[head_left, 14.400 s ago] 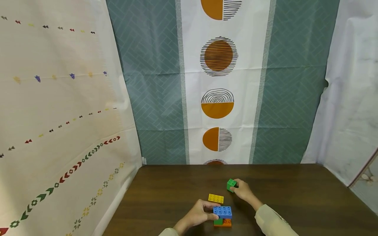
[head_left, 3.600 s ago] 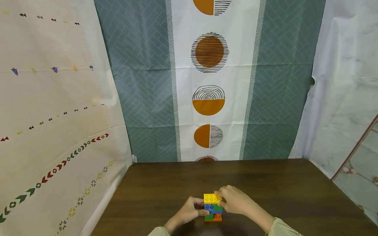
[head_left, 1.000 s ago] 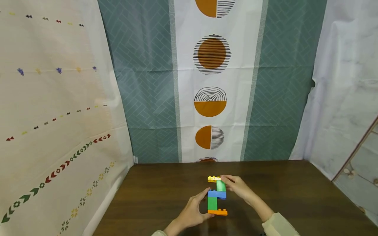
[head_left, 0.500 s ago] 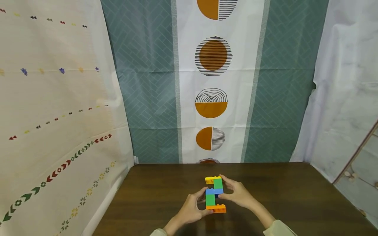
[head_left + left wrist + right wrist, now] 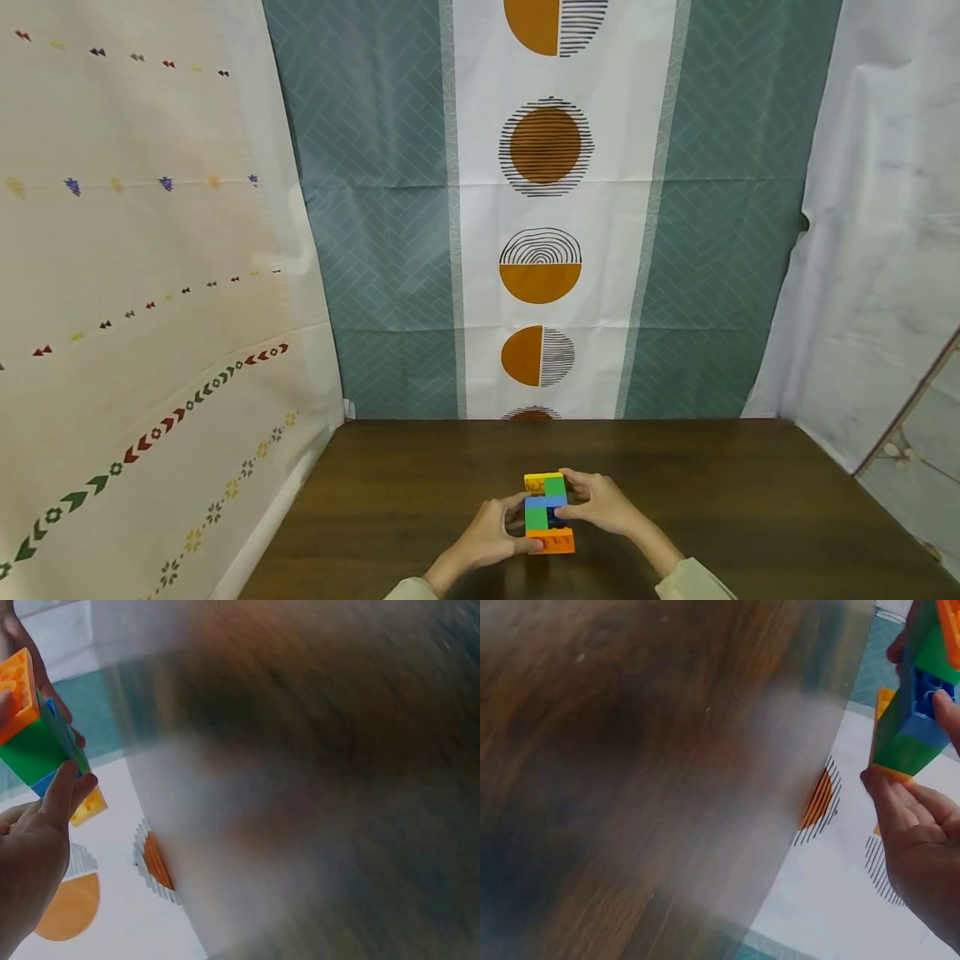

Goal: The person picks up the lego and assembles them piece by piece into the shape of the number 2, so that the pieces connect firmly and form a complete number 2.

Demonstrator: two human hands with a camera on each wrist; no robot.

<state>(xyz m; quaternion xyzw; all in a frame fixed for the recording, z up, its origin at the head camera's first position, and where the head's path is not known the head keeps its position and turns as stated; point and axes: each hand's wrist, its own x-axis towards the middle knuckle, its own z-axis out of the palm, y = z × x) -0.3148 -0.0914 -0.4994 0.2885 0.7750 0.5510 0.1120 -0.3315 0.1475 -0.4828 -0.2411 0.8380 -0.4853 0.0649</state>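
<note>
Both hands hold one joined stack of toy building bricks, tilted so its orange underside faces the head camera. The orange brick [image 5: 551, 542] is at the near end, then a green brick [image 5: 536, 518], a blue brick [image 5: 546, 502], a second green brick [image 5: 555, 486] and a yellow brick [image 5: 535, 483] at the far end. My left hand [image 5: 487, 532] grips the left side, thumb on the orange brick, fingers by the blue one. My right hand [image 5: 604, 505] holds the far right part, thumb under the blue brick [image 5: 924, 724], fingertips at the yellow brick [image 5: 891, 771].
A dark brown wooden table [image 5: 420, 467] lies beneath the hands. Behind it hangs a teal and white cloth [image 5: 480, 367] with orange circles. Pale patterned cloth [image 5: 187, 417] covers the left side, and whitish cloth [image 5: 862, 333] hangs on the right.
Earlier the yellow and a green brick were apart from the stack; both became joined on top. In the last second the stack tipped further back, and my right thumb moved onto the blue brick.
</note>
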